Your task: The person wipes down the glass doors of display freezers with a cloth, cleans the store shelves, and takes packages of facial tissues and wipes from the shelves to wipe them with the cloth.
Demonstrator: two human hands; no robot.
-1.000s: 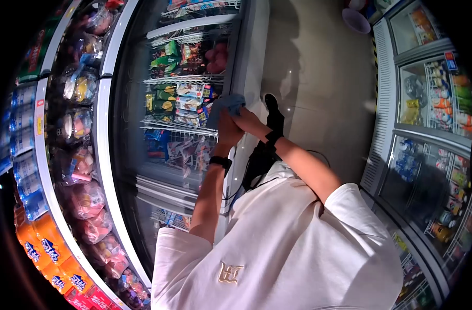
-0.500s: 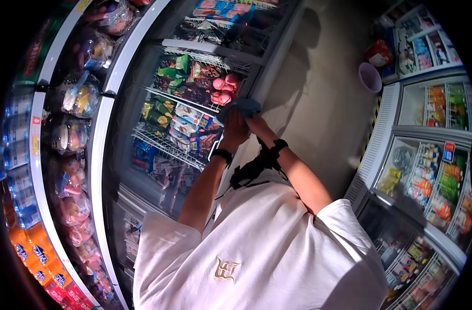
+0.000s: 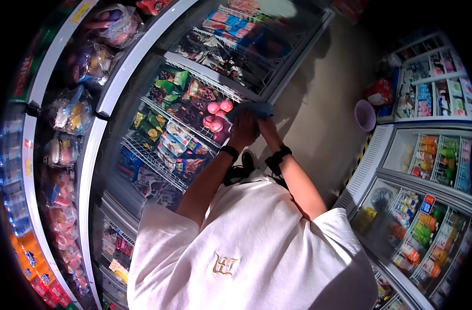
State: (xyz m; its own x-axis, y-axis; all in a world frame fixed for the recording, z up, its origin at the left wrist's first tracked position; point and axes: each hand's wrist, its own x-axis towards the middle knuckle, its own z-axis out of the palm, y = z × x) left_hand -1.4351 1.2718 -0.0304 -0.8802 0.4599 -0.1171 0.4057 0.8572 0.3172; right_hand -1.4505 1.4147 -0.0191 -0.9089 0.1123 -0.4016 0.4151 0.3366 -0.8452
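A blue-grey cloth (image 3: 257, 109) is bunched at the aisle-side edge of a chest freezer (image 3: 298, 67). My left hand (image 3: 244, 131) lies over its near side, fingers pressed onto it. Close beside it, my right hand (image 3: 267, 130) is closed on the cloth's right part; its fingertips are partly hidden. Both wrists wear black bands. Just left of the cloth, pink round items (image 3: 215, 116) sit in a wire basket inside the freezer. Green packets (image 3: 166, 87) and blue-white packets (image 3: 174, 142) fill the baskets around them.
Shelves with bagged toys (image 3: 73, 111) and drink packs run along the left. More freezers (image 3: 427, 155) with bottles and packets line the right. A purple bucket (image 3: 365, 115) and a red box (image 3: 378, 92) stand by the aisle floor (image 3: 318, 119).
The camera view has shifted. Both hands and the cloth have moved farther along the freezer edge, from below the pink items to their upper right.
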